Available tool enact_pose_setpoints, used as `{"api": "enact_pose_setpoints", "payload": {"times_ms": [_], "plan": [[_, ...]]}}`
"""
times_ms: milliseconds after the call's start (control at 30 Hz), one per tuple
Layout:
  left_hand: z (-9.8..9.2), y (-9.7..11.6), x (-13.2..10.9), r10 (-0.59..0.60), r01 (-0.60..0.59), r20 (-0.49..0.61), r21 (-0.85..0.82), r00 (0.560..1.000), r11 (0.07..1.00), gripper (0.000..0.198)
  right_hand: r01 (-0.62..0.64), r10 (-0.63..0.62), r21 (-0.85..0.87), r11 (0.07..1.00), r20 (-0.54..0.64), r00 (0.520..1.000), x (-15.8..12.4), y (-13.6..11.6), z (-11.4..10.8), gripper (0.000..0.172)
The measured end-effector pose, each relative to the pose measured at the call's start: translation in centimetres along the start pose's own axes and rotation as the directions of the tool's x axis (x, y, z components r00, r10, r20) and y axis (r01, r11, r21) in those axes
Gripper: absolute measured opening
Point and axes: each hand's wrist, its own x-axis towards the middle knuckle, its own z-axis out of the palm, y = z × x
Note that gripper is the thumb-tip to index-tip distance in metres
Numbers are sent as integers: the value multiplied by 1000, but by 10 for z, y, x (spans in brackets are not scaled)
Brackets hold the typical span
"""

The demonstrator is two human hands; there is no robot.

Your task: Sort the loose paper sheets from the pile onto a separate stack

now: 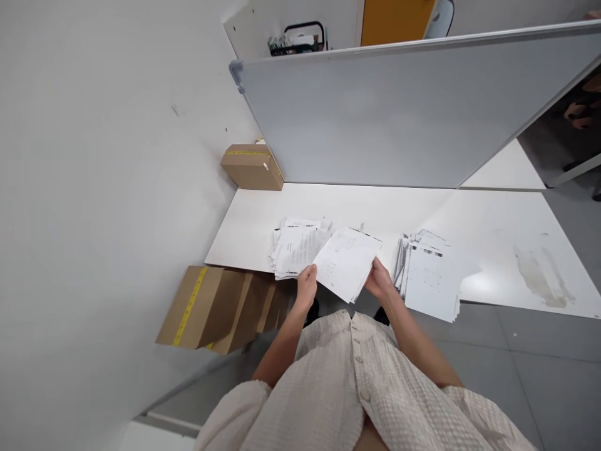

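Observation:
A few printed white sheets (347,260) are held up over the near edge of a white table (493,238). My left hand (307,283) pinches their lower left corner. At the lower right edge my right hand (379,280) grips the same sheets. To the left of them a messy stack of printed paper (295,247) lies on the table. Another stack of paper (429,275) lies to the right and overhangs the table's front edge.
A grey partition board (399,113) stands along the back of the table. A cardboard box (251,166) sits at the far left corner. Several flat cardboard boxes (211,307) lean below the table's left end. White wall on the left, grey floor on the right.

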Motion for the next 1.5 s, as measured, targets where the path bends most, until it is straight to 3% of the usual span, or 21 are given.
{"api": "enact_pose_setpoints", "payload": {"times_ms": [67,267,433,533,633,800,1033,1500], "plan": [[5,-5,-1,54,-53,-21,41,998,998,38,41,-41,-28,999,-2,999,-3,-4,0,56],[10,-14,4,98,-102,44,129,994,986,29,201,-229,-258,945,-82,970,-4,-12,-7,47],[10,3,29,225,-238,207,39,952,971,57,288,-305,-467,836,41,951,1,-9,-19,39],[16,13,41,291,-285,255,-62,922,957,43,296,-305,-544,785,76,949,5,-5,-23,39],[24,15,43,305,-296,278,-76,911,952,28,310,-338,-552,774,54,940,9,-1,-27,39],[34,4,37,331,-327,277,-65,902,943,28,311,-363,-522,794,3,932,16,3,-38,36],[44,-16,43,299,-275,322,-117,898,954,30,286,-347,-528,799,-18,938,27,20,-53,33],[51,-6,49,311,-345,332,50,891,937,25,243,-327,-575,781,-44,944,37,25,-63,34]]}}
